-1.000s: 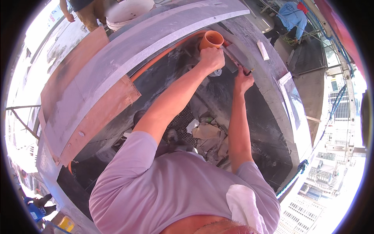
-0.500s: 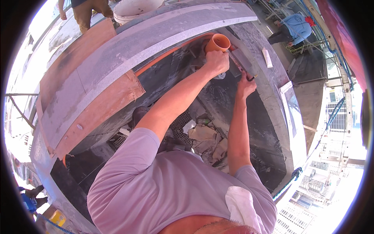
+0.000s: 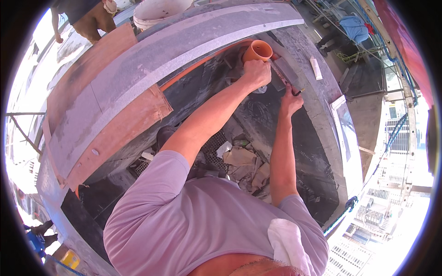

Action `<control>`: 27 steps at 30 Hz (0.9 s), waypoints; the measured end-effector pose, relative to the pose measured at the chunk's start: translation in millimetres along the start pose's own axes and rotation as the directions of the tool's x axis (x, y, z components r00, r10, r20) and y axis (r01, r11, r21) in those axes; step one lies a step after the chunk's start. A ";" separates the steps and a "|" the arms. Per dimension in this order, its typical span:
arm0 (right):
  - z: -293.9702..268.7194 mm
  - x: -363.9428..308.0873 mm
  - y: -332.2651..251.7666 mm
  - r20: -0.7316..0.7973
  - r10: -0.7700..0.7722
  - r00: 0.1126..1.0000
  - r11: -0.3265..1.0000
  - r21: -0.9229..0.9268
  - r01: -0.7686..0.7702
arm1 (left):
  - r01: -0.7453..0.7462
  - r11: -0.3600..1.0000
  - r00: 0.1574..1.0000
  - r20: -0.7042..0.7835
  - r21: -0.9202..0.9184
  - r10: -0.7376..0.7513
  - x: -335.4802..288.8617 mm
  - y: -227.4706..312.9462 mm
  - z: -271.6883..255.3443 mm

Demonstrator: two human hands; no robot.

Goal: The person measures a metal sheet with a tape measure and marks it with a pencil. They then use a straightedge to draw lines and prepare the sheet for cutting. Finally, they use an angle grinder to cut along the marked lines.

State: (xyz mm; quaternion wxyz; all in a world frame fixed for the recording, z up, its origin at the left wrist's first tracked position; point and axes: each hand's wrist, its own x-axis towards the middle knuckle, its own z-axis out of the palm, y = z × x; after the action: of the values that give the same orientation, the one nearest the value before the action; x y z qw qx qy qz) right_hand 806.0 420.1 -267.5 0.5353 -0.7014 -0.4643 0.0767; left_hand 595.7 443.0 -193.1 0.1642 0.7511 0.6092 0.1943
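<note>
An orange plastic pipe (image 3: 258,50) stands with its round mouth up at the far end of the dark recess. My left hand (image 3: 258,72) is closed against the near side of this pipe; its fingertips are mostly hidden. Just to its right, my right hand (image 3: 291,100) is closed around a dark, pencil-like stick (image 3: 298,92) with a yellowish end. A narrow marked strip (image 3: 279,73), perhaps a measuring tape, runs from beside the pipe to my right fingers. Below my left hand a small clear object (image 3: 260,89) is partly visible.
Broken rubble (image 3: 241,158) lies at my feet. A wooden board (image 3: 124,129) leans inside the curved grey rim (image 3: 184,48). On the right ledge lies a white tube (image 3: 316,68). Beyond stand a white bucket (image 3: 159,14) and two people (image 3: 94,20), one in blue (image 3: 352,30).
Both my hands stay in nearly the same place. The person at the upper left has shifted left, and the one in blue has changed posture slightly.
</note>
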 end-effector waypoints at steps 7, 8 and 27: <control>-1.5 -5.8 -13.1 0.037 0.039 0.999 0.999 -0.021 -0.038 | 0.027 1.000 1.000 0.011 0.005 -0.027 0.3 -3.5 -0.2; -2.7 -5.0 -12.7 0.036 0.041 0.999 0.999 -0.023 -0.040 | 0.026 1.000 1.000 0.009 0.001 -0.026 0.8 -2.5 0.0; -0.4 -1.1 -2.5 -0.009 -0.002 1.000 1.000 -0.010 0.002 | -0.003 0.999 0.999 -0.042 0.040 0.005 0.8 0.4 1.8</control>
State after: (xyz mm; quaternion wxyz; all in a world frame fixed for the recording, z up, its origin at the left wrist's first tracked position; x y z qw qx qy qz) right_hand 804.3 419.0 -265.7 0.5340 -0.7040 -0.4629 0.0705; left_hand 597.1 443.7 -194.4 0.1361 0.7512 0.6148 0.1981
